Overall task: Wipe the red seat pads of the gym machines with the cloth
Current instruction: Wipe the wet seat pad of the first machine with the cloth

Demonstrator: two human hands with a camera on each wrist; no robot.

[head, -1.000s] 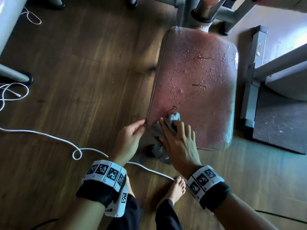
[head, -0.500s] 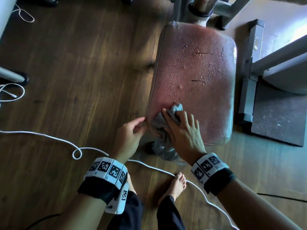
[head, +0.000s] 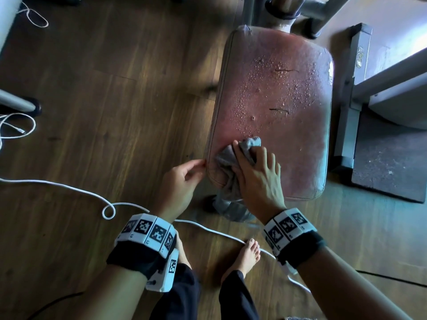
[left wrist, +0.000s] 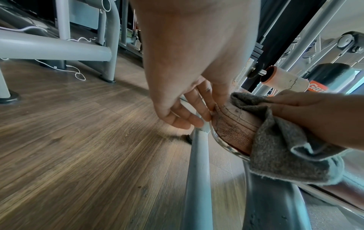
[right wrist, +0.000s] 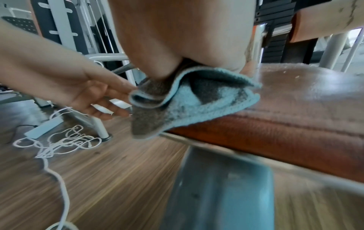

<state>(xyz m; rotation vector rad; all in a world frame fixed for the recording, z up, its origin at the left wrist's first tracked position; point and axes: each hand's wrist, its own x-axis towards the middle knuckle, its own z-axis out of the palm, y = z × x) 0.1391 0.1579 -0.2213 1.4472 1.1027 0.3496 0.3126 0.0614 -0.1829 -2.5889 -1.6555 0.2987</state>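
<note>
The worn red seat pad (head: pixel 277 100) carries water droplets over its far half. My right hand (head: pixel 256 172) lies palm-down on the grey cloth (head: pixel 225 158) at the pad's near left corner. A fold of the cloth is pinched between its thumb and forefinger, and the other fingers are spread on the pad. Part of the cloth (right wrist: pixel 189 105) hangs over the pad's edge (right wrist: pixel 295 124). My left hand (head: pixel 182 179) is beside the pad, its relaxed fingertips (left wrist: pixel 199 115) touching the left rim (left wrist: pixel 234 129) and holding nothing.
A white cable (head: pixel 69 188) loops across the wooden floor by my bare foot (head: pixel 247 252). Grey machine frames (head: pixel 346 112) and a black mat (head: pixel 388 162) stand right of the seat. A steel post (right wrist: pixel 216 194) supports the pad. A roller pad (left wrist: pixel 283 80) sits behind it.
My right hand has slid the cloth a little farther up the pad from its near edge. The left hand stays at the pad's left rim.
</note>
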